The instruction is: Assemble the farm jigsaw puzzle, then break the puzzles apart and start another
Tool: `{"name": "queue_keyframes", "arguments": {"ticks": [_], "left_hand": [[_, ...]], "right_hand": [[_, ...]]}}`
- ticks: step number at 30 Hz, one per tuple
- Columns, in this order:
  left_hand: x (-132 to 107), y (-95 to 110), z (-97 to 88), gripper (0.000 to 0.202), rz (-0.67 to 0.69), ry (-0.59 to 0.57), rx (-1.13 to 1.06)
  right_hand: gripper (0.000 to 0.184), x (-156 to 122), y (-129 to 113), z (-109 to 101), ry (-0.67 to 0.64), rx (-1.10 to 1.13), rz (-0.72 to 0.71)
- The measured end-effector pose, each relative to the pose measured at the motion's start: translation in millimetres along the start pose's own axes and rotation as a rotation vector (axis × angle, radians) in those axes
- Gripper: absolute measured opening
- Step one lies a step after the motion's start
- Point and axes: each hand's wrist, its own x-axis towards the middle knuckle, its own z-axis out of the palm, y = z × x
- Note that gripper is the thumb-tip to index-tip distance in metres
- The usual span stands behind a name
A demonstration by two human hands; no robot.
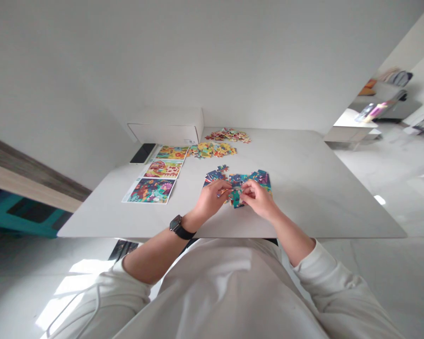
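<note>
A partly joined jigsaw puzzle (238,179) in dark blue, purple and teal lies flat near the table's front edge. Both hands are over its lower middle, close together. My left hand (214,195), wearing a black watch (178,225), has its fingers curled and pinched on puzzle pieces at the left of the gap. From the right, my right hand (257,198) pinches at a teal puzzle piece (237,200) with thumb and forefinger. The fingers hide part of the puzzle, and the exact piece edges are too small to make out. A loose-looking piece (223,167) juts out at the puzzle's top left.
Left of the puzzle lies a sheet with three pictures (151,190), beside a phone (142,153). A white box (166,132) stands against the wall. Yellow pieces (215,149) and a red-toned pile (229,135) lie at the back of the white table (304,188).
</note>
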Motion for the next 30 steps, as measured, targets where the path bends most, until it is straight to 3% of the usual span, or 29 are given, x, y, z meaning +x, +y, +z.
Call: {"name": "queue_keyframes", "arguments": {"ticks": [6, 11, 19, 22, 27, 30], "left_hand": [[-1, 3, 1.4, 0.024, 0.053, -0.034, 0.050], [-2, 2, 3.8, 0.024, 0.095, 0.005, 0.048], [1, -3, 3.7, 0.027, 0.039, -0.021, 0.119], [2, -10, -10.5, 0.033, -0.005, -0.105, 0.255], [-5, -37, -59.0, 0.042, -0.101, -0.138, 0.507], [-16, -52, -76.8, 0.064, -0.134, -0.238, 0.503]], "right_hand": [[0.046, -4, 2, 3, -0.016, 0.296, 0.229], [0.046, 0, 6, 1, 0.041, 0.215, 0.173], [0.047, 8, 4, 5, -0.052, 0.150, 0.183], [0.037, 11, 1, -1, -0.009, -0.090, 0.129], [0.024, 7, -10, -17, 0.181, -0.734, -0.096], [0.027, 4, -13, -12, 0.072, -0.830, -0.170]]}}
